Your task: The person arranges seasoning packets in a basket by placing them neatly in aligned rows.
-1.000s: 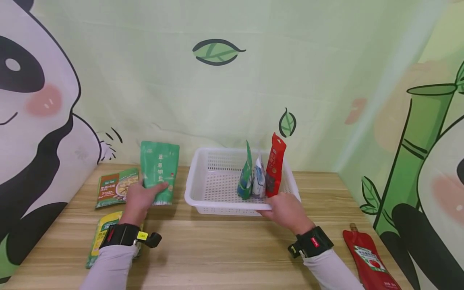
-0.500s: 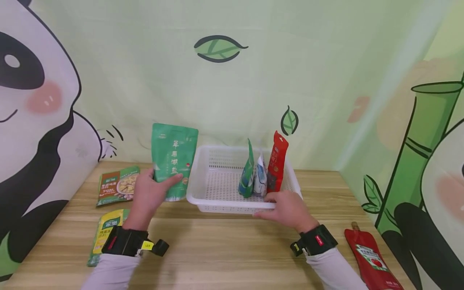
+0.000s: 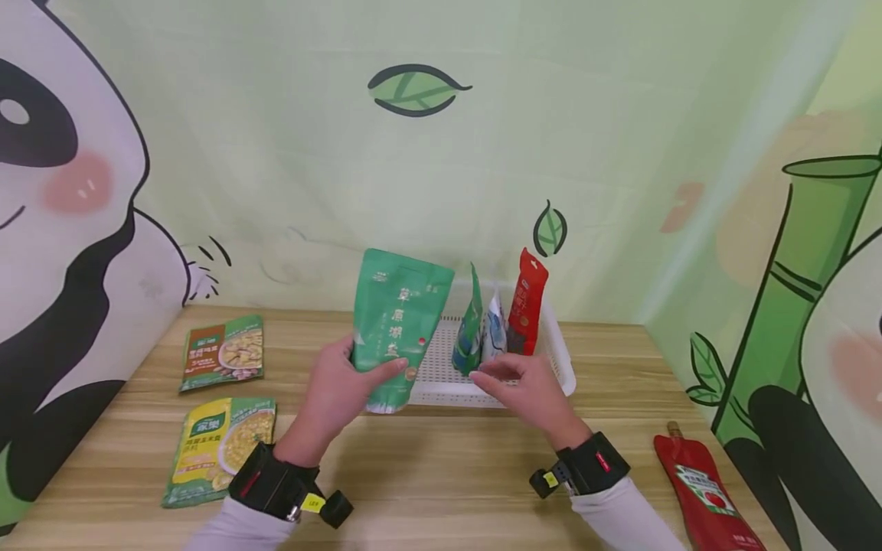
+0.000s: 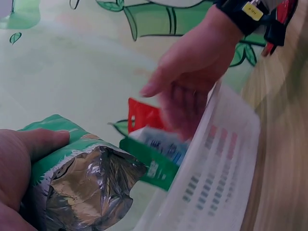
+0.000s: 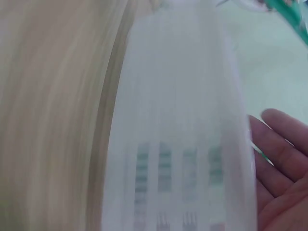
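Note:
My left hand [image 3: 334,390] grips a green salt pouch [image 3: 396,329] by its lower part, thumb across the front. The pouch is upright, slightly tilted, and overlaps the left part of the white basket [image 3: 448,399] in the head view. Its silvery bottom [image 4: 89,192] faces the left wrist camera. My right hand [image 3: 527,394] hovers at the basket's front rim, fingers loosely bent and nothing between them. Inside the basket, a green packet [image 3: 468,337], a white packet [image 3: 494,337] and a red packet [image 3: 527,306] stand side by side toward the right.
On the table's left lie a brown-and-green soup packet [image 3: 222,353] and a yellow-and-green one [image 3: 220,451]. A red spouted ketchup pouch [image 3: 706,486] lies at the right front. A printed panda backdrop [image 3: 413,191] rises behind the table.
My left hand has carried the green salt pouch up and rightward from beside the basket to its front left. My right hand has let go of the basket's rim and shifted slightly left.

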Tool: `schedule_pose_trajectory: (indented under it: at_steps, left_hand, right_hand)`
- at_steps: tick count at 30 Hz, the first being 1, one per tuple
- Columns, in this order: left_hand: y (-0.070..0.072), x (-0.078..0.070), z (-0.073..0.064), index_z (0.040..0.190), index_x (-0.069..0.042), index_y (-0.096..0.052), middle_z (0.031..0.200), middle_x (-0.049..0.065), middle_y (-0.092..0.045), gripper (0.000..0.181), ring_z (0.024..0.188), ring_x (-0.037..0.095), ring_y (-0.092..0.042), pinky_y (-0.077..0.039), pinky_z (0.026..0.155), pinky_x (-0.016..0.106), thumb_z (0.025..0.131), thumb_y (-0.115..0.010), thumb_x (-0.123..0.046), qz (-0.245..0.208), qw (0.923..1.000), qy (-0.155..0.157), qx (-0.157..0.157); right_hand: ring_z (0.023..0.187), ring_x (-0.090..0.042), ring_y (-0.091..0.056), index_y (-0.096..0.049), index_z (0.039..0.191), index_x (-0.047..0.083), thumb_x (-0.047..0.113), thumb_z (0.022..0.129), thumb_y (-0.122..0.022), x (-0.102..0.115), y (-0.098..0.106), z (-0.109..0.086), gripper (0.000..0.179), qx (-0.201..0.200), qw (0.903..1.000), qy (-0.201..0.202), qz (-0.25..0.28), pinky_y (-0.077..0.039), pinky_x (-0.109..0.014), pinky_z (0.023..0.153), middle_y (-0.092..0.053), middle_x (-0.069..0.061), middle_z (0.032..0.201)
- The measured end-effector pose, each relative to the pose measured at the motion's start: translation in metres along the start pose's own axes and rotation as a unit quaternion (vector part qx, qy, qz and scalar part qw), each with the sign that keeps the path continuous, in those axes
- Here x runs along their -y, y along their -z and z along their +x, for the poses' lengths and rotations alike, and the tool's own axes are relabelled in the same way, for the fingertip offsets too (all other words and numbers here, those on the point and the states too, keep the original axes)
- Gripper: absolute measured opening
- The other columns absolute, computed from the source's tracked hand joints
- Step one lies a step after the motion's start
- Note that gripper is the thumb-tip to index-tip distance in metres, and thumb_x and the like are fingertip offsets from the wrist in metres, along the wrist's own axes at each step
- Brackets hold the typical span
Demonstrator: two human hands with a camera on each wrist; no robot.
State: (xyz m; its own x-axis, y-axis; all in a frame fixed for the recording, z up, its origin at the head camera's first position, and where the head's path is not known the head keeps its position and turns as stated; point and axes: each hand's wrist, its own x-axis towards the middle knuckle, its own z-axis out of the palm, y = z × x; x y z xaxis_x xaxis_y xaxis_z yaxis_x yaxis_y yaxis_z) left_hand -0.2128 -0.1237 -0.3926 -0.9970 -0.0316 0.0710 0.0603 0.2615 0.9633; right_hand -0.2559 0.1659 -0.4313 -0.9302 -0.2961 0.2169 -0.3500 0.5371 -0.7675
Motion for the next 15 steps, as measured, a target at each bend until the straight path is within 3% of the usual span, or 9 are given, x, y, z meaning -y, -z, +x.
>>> schedule_pose_trajectory:
  at_steps: [3,5,7,11,12,13,15]
  left_hand:
    - [-0.012,-0.002,-0.006,0.123,-0.012,-0.068,0.110,0.011,-0.078,0.046,0.092,0.022,-0.077,-0.063,0.078,0.038,0.084,-0.085,-0.029,-0.025,0.9995,0.000,0.020]
    - [-0.019,-0.002,-0.009,0.121,-0.011,-0.069,0.107,0.010,-0.078,0.045,0.090,0.021,-0.077,-0.063,0.077,0.037,0.083,-0.087,-0.027,-0.040,0.9987,-0.003,0.030]
    - [-0.026,-0.003,-0.013,0.118,-0.009,-0.069,0.104,0.010,-0.078,0.044,0.088,0.021,-0.076,-0.062,0.078,0.037,0.082,-0.088,-0.025,-0.054,0.9977,-0.006,0.040]
    - [-0.037,-0.004,-0.020,0.117,-0.008,-0.069,0.104,0.009,-0.077,0.044,0.090,0.020,-0.075,-0.062,0.080,0.036,0.080,-0.089,-0.022,-0.079,0.9946,-0.014,0.065]
    - [-0.039,-0.004,-0.021,0.117,-0.008,-0.069,0.105,0.009,-0.077,0.045,0.090,0.020,-0.075,-0.062,0.080,0.036,0.080,-0.089,-0.022,-0.085,0.9936,-0.016,0.073]
    - [-0.041,-0.005,-0.022,0.118,-0.008,-0.069,0.106,0.008,-0.077,0.045,0.090,0.020,-0.074,-0.061,0.080,0.036,0.080,-0.089,-0.022,-0.087,0.9928,-0.017,0.080]
    - [-0.044,-0.005,-0.025,0.120,-0.009,-0.068,0.109,0.008,-0.076,0.047,0.093,0.020,-0.074,-0.061,0.081,0.035,0.080,-0.089,-0.022,-0.091,0.9911,-0.022,0.095]
  right_hand:
    - [0.108,-0.022,-0.070,-0.075,0.120,0.015,0.037,0.096,-0.072,0.012,-0.010,-0.002,0.032,0.013,0.9956,0.015,0.091,-0.058,-0.030,0.090,-0.076,-0.006,0.118]
    - [0.114,-0.024,-0.070,-0.070,0.127,0.009,0.032,0.100,-0.066,0.020,-0.015,-0.004,0.035,0.024,0.9841,0.016,0.175,-0.057,-0.029,0.095,-0.074,-0.008,0.124]
    - [0.120,-0.022,-0.068,-0.064,0.135,0.006,0.030,0.104,-0.059,0.026,-0.020,-0.005,0.039,0.049,0.9566,0.018,0.287,-0.055,-0.029,0.100,-0.071,-0.006,0.130]
    - [0.126,-0.011,-0.062,-0.052,0.144,0.014,0.035,0.107,-0.051,0.038,-0.028,-0.011,0.043,0.118,0.8693,0.020,0.480,-0.050,-0.029,0.108,-0.066,0.007,0.135]
    - [0.126,-0.009,-0.060,-0.049,0.145,0.018,0.038,0.106,-0.051,0.040,-0.029,-0.012,0.044,0.132,0.8536,0.020,0.503,-0.049,-0.029,0.108,-0.064,0.008,0.136]
    - [0.128,-0.008,-0.059,-0.045,0.146,0.021,0.039,0.105,-0.053,0.042,-0.031,-0.014,0.045,0.143,0.8441,0.022,0.516,-0.048,-0.029,0.109,-0.062,0.009,0.138]
    - [0.130,-0.008,-0.057,-0.038,0.148,0.023,0.040,0.104,-0.055,0.047,-0.034,-0.016,0.050,0.154,0.8368,0.026,0.525,-0.047,-0.029,0.109,-0.059,0.009,0.140]
